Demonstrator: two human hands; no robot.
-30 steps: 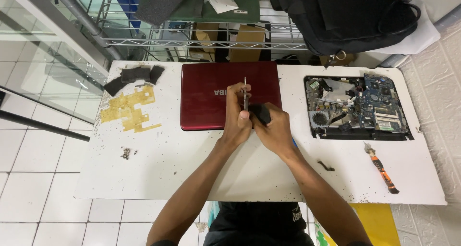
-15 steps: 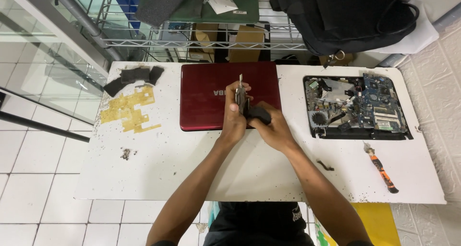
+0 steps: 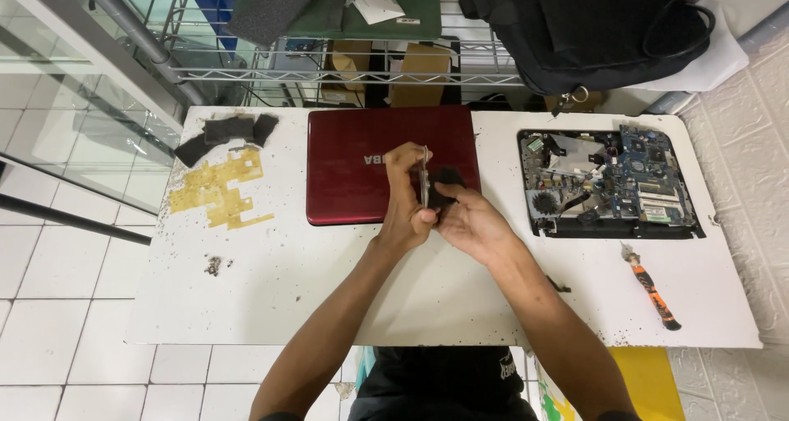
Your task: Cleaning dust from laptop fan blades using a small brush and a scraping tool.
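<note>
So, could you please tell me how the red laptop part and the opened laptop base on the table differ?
The red laptop part lies at the table's middle with its smooth, glossy cover closed; the opened laptop base lies to the right with circuit boards and a fan exposed. The red part is partly covered by both hands, the left hand and right hand; the base lies untouched. Both lie flat on the white table.

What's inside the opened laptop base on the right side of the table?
The opened laptop base shows a bare circuit board, a round fan, a silvery plate and black cables. Whatever lies beneath the board is covered. Both hands work away from it, over the red laptop lid.
</note>
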